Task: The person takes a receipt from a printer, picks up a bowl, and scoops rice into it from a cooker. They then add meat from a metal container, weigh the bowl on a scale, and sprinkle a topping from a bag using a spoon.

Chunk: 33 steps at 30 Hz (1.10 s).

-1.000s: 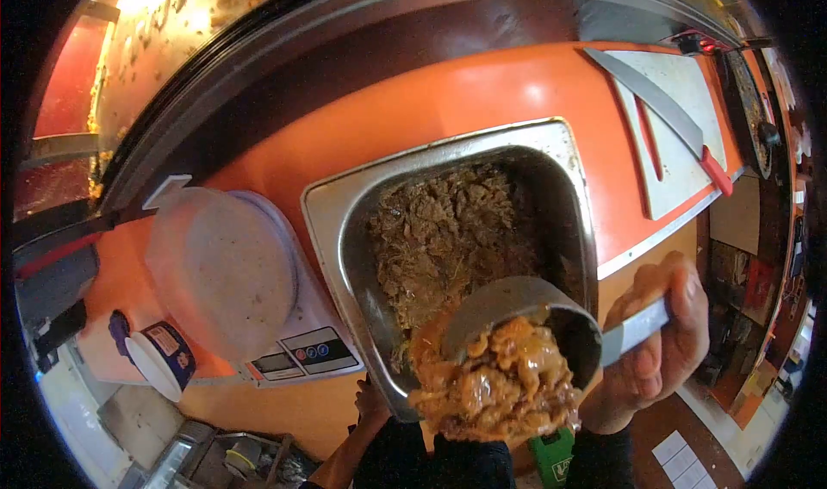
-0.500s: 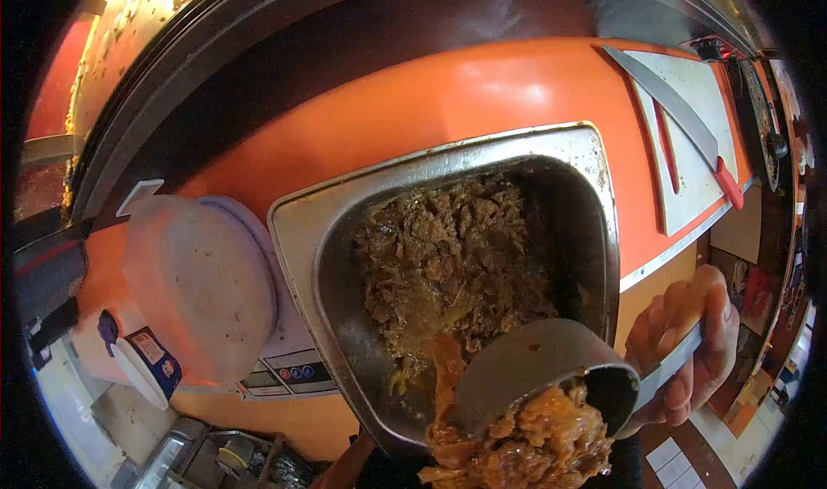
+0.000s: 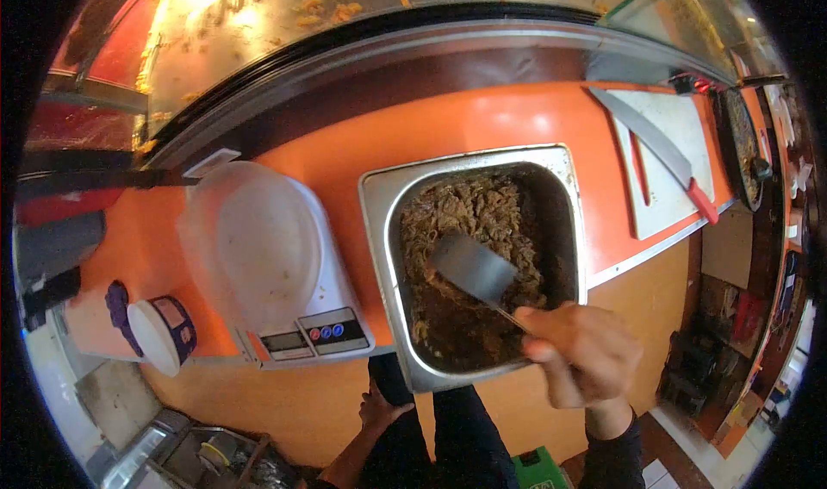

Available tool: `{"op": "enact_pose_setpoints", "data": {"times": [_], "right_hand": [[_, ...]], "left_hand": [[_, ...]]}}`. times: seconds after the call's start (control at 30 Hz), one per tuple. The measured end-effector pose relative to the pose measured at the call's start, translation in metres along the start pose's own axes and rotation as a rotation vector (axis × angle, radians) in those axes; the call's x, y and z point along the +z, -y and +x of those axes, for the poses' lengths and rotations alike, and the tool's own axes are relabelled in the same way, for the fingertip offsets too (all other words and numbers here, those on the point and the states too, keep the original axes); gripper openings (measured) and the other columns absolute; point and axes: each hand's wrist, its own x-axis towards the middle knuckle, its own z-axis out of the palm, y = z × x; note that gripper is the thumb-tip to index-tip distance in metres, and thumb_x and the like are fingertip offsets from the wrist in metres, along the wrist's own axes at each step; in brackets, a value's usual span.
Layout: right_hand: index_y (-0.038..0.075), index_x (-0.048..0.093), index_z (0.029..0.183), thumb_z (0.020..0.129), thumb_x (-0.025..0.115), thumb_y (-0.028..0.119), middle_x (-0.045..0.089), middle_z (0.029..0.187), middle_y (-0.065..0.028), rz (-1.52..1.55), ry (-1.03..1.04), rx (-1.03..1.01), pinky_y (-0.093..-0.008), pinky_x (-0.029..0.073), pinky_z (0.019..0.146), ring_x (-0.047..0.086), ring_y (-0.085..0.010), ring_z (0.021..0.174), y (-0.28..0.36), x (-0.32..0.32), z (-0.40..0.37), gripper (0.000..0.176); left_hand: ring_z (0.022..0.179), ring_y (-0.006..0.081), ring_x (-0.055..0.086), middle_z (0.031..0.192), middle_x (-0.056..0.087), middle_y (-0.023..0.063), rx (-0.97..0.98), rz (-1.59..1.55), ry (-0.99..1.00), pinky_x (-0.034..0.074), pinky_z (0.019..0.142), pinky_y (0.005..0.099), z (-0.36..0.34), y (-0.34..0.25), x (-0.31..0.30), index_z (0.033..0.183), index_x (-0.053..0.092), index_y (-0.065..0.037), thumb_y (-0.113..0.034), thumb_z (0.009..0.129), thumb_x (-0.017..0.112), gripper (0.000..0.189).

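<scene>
My right hand is closed around the flat handle of a metal scoop. The scoop's deep cup is tipped down into shredded cooked meat inside a steel pan; the cup's inside is hidden from me. Dark juices show in the nearer part of the pan. Low in the view, my left hand rests against the dark trousers at my leg, thumb apart from the fingers, with nothing seen in it.
Left of the pan, a clear plastic bowl sits on a white kitchen scale. Beside it is a white tub. A knife with a red handle lies across a white cutting board on the orange counter.
The scoop, heaped with meat and held near me, has gone down and away into the pan. My view has shifted back, bringing more of the counter and my left hand into sight.
</scene>
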Motion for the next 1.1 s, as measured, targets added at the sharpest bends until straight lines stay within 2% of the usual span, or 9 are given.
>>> {"op": "enact_pose_setpoints", "data": {"times": [0.03, 0.13, 0.27, 0.33, 0.43, 0.67, 0.8, 0.9, 1.1], "right_hand": [[-0.006, 0.065, 0.085, 0.074, 0.072, 0.004, 0.057, 0.062, -0.0103, -0.004, 0.001, -0.022, -0.0279, 0.042, 0.042, 0.055, -0.0181, 0.048, 0.003, 0.002, -0.001, 0.017], [-0.005, 0.064, 0.090, 0.072, 0.073, 0.005, 0.055, 0.064, -0.0098, -0.100, 0.072, -0.171, -0.0292, 0.042, 0.042, 0.055, -0.0190, 0.050, 0.013, 0.001, -0.008, 0.023], [-0.003, 0.064, 0.092, 0.074, 0.070, 0.001, 0.054, 0.065, -0.0099, -0.158, 0.063, -0.177, -0.0321, 0.041, 0.043, 0.054, -0.0217, 0.051, 0.023, -0.015, -0.006, 0.020], [-0.003, 0.064, 0.093, 0.076, 0.069, 0.001, 0.054, 0.065, -0.0110, -0.131, 0.041, -0.033, -0.0318, 0.041, 0.045, 0.053, -0.0225, 0.051, 0.028, -0.024, 0.002, 0.018], [-0.002, 0.063, 0.093, 0.077, 0.067, 0.002, 0.053, 0.068, -0.0111, -0.091, 0.047, -0.042, -0.0327, 0.042, 0.049, 0.054, -0.0237, 0.055, 0.022, -0.021, 0.016, 0.017], [-0.001, 0.062, 0.090, 0.073, 0.069, 0.004, 0.052, 0.070, -0.0103, -0.146, 0.254, -0.249, -0.0350, 0.046, 0.052, 0.056, -0.0262, 0.060, 0.029, -0.010, -0.005, 0.020], [-0.001, 0.063, 0.090, 0.070, 0.070, 0.001, 0.052, 0.067, -0.0097, -0.183, 0.163, -0.275, -0.0344, 0.044, 0.049, 0.055, -0.0242, 0.057, 0.039, -0.021, -0.006, 0.021], [-0.004, 0.062, 0.090, 0.070, 0.067, -0.005, 0.052, 0.068, -0.0106, -0.319, -0.042, -0.195, -0.0348, 0.044, 0.049, 0.055, -0.0248, 0.057, 0.029, -0.015, 0.007, 0.020], [-0.005, 0.061, 0.091, 0.070, 0.069, -0.003, 0.052, 0.069, -0.0113, -0.285, 0.043, -0.319, -0.0352, 0.045, 0.050, 0.054, -0.0249, 0.057, 0.025, 0.009, -0.003, 0.023]], "left_hand": [[0.108, 0.0421, 0.052, 0.127, 0.040, 0.0295, -0.080, -0.001, 0.075, 0.047, 0.086, 0.0510, -0.005, -0.010, -0.006, 0.145, 0.004, -0.003, -0.067, 0.058, 0.073, 0.128], [0.110, 0.0429, 0.051, 0.129, 0.038, 0.0295, 0.002, -0.019, -0.016, 0.047, 0.087, 0.0517, -0.008, -0.008, 0.012, 0.146, 0.002, -0.005, -0.070, 0.066, 0.065, 0.121], [0.114, 0.0455, 0.048, 0.135, 0.033, 0.0324, 0.037, -0.126, 0.042, 0.045, 0.090, 0.0528, -0.018, -0.007, 0.021, 0.148, -0.001, -0.009, -0.074, 0.073, 0.054, 0.113], [0.118, 0.0483, 0.045, 0.140, 0.025, 0.0346, 0.038, -0.085, 0.054, 0.042, 0.094, 0.0544, -0.021, -0.006, 0.029, 0.148, -0.004, -0.012, -0.076, 0.076, 0.046, 0.108], [0.121, 0.0501, 0.041, 0.142, 0.020, 0.0356, 0.070, -0.162, 0.109, 0.040, 0.096, 0.0562, -0.031, -0.008, 0.023, 0.148, -0.006, -0.014, -0.078, 0.076, 0.041, 0.107], [0.123, 0.0506, 0.038, 0.142, 0.020, 0.0357, 0.068, -0.258, 0.101, 0.036, 0.100, 0.0564, -0.033, -0.006, 0.037, 0.148, -0.006, -0.015, -0.077, 0.076, 0.042, 0.107], [0.125, 0.0511, 0.036, 0.143, 0.017, 0.0357, 0.045, -0.302, 0.127, 0.035, 0.101, 0.0550, -0.029, 0.000, 0.045, 0.148, -0.006, -0.014, -0.076, 0.076, 0.044, 0.108], [0.126, 0.0515, 0.034, 0.144, 0.015, 0.0356, 0.052, -0.320, 0.124, 0.035, 0.101, 0.0546, -0.033, -0.002, 0.045, 0.148, -0.008, -0.015, -0.076, 0.076, 0.045, 0.108], [0.128, 0.0519, 0.031, 0.145, 0.013, 0.0350, 0.038, -0.342, 0.132, 0.034, 0.102, 0.0559, -0.035, -0.005, 0.040, 0.147, -0.009, -0.015, -0.076, 0.075, 0.047, 0.110]]}}
